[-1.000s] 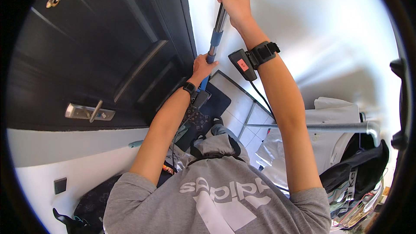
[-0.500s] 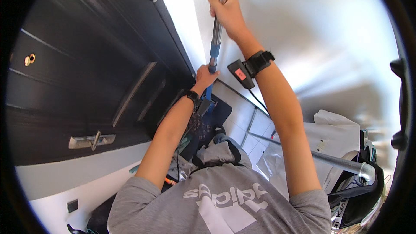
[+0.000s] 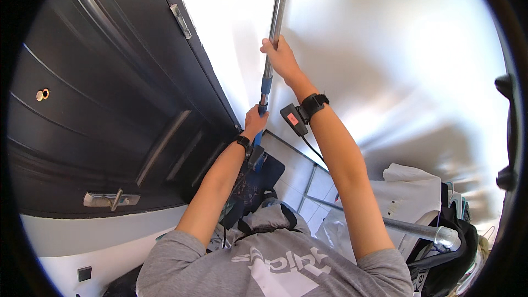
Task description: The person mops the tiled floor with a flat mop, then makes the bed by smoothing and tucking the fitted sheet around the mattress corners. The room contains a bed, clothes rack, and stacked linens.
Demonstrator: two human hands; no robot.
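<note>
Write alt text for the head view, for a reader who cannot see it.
Both hands grip a silver pole with blue sections: the right hand higher, the left hand lower. The pole runs down to a dark mop head on the tiled floor. A black door with a metal handle stands at left, a white wall at right.

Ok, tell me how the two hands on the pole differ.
The right hand grips the pole higher up, on its bare metal part; the left hand grips lower, by the blue section. The right wrist carries a strap with a small black device; the left wears a plain dark band. Both are closed around the same pole.
</note>
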